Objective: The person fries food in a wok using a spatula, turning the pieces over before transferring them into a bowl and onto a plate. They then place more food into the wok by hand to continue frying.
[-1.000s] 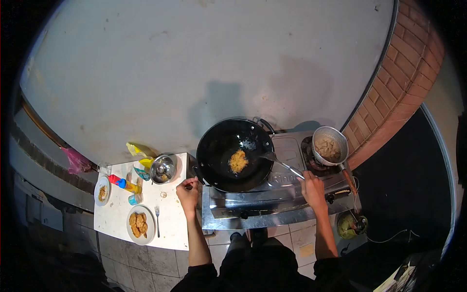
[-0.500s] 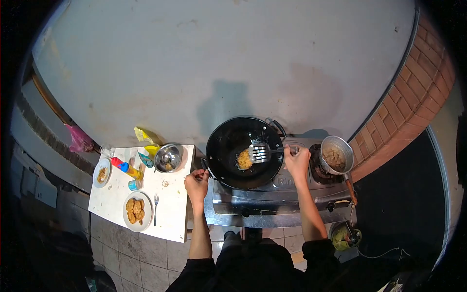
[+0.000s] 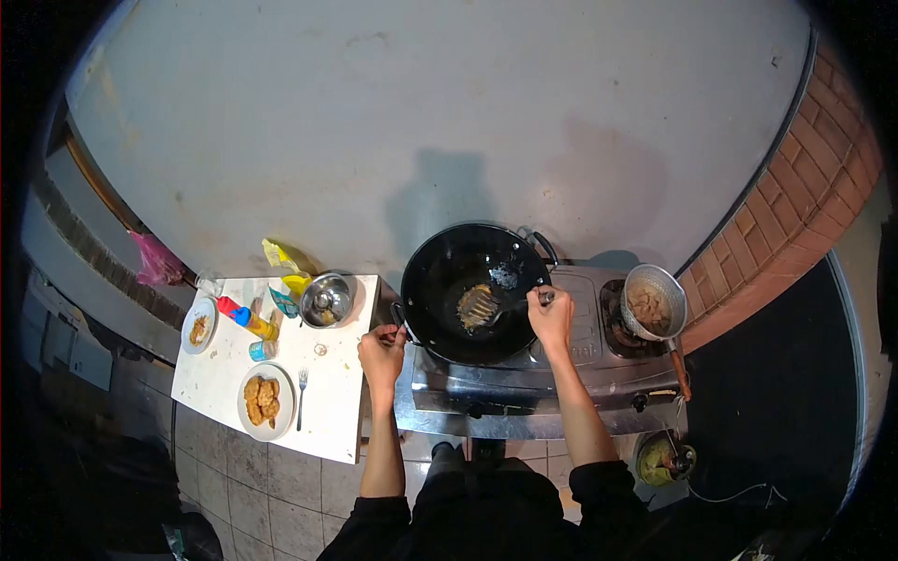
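Spatula has shifted farther over the food, right fingers gripping its handle.

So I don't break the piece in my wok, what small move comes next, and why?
I'd probably slide the slotted spatula leftward, low along the wok, to get beneath the golden piece. The spatula's head overlaps the piece, your right hand holds its handle, and your left hand is by the wok's handle; whether the edge is underneath, I can't tell.
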### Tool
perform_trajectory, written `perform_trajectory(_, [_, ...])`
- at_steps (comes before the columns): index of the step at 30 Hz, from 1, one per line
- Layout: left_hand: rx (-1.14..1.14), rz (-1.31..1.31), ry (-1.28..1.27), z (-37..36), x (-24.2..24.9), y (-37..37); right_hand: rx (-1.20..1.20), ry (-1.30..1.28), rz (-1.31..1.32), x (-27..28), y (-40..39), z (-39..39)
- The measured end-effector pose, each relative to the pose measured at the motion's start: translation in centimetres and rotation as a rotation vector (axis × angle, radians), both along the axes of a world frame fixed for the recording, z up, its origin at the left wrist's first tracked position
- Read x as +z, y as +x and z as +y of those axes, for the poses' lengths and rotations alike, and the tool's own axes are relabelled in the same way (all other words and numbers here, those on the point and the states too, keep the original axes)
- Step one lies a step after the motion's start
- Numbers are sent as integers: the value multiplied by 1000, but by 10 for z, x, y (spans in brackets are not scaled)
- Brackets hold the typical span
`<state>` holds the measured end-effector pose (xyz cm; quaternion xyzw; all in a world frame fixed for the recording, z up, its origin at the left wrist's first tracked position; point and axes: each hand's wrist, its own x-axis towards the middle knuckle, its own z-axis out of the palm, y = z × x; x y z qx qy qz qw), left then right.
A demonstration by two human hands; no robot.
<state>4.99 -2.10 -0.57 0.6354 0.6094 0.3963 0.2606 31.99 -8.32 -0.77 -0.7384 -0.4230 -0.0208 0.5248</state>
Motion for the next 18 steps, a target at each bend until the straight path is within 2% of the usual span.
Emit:
perform_trajectory(1, [-6,5,-5,0,-1,0,-6,-5,5,-4,1,2])
perform_trajectory(3, [-16,22,34,1,-2,0,125,186,28,-6,0,9])
perform_trajectory(4, [-17,26,32,1,-1,-1,190,13,263,-5,-2,7])
perform_trajectory(8, [-29,22,51,0,2,0,239,89,320,-13,-10,11])
perform_trajectory(12, [-27,9,32,0,5,0,250,71,235,-13,-12,13])
perform_trajectory(14, [-24,16,24,0,8,0,149,44,192,1,-18,9])
perform_trajectory(18, [-23,32,-51,-1,11,0,220,30,172,0,-18,8])
